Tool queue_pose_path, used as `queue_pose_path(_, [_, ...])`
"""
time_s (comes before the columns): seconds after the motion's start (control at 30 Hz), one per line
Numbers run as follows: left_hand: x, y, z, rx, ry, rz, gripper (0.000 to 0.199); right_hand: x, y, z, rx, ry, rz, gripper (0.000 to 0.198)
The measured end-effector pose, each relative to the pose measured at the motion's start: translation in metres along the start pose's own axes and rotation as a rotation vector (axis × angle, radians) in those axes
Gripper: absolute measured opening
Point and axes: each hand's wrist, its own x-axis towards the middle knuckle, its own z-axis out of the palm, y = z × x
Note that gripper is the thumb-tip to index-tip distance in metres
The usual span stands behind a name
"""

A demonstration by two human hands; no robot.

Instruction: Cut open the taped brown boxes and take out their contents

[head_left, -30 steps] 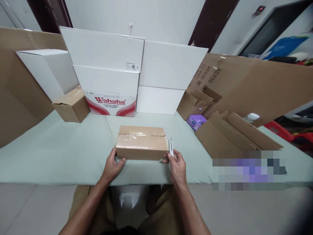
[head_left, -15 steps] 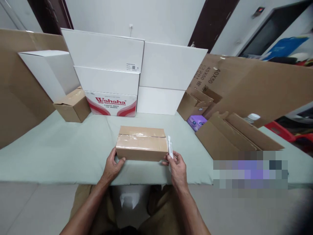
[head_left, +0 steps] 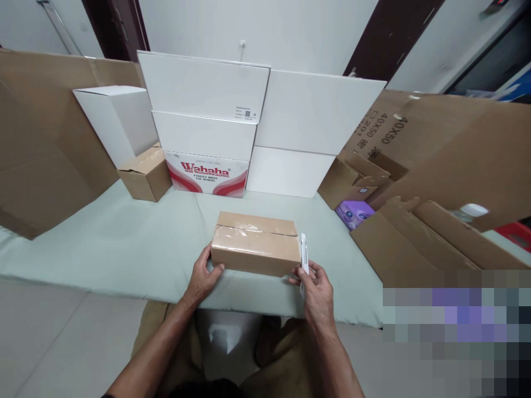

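Observation:
A closed brown cardboard box [head_left: 255,249] lies lengthwise in front of me, with shiny clear tape over the seam on its top. My left hand [head_left: 204,278] grips its near left corner, thumb on the front face and fingers along the left end. In my right hand [head_left: 317,287] is a slim white utility knife [head_left: 304,254], held upright beside the box's right end. Whether its blade is out, I cannot tell. The right fingertips are close to the box's near right corner.
Behind stand white panels [head_left: 307,110] and a Wahaba carton [head_left: 207,174]. A small brown box [head_left: 145,174] and a white box [head_left: 120,119] are at the left. Rightward are a purple pack [head_left: 354,213] and open cartons [head_left: 398,237]. Pale green cloth [head_left: 145,237] covers the table.
The whole view has shifted, with everything now farther right in the picture. Both hands, the cardboard box and the utility knife keep nearly the same places relative to each other.

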Motion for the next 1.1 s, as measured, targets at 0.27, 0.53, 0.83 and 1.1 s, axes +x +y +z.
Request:
queue_pose_path(0.27, [-0.0013,0.0018,-0.0003,-0.012,-0.004,0.006,0.06,-0.0003,0.0005,0.0009,-0.007,-0.002,-0.007,0.056])
queue_pose_path(0.53, [-0.0006,0.0039,0.0002,-0.054,-0.014,0.017,0.053,-0.0028,-0.004,0.0019,-0.015,0.013,0.023,0.065])
queue_pose_path(0.83, [0.0024,0.0066,0.0015,-0.037,-0.008,0.05,0.055,0.001,-0.0037,-0.0015,-0.047,0.028,0.055,0.073])
queue_pose_path(1.1, [0.002,0.0099,0.0,-0.021,-0.004,0.066,0.058,0.0029,-0.0062,0.0011,-0.081,0.034,0.039,0.071])
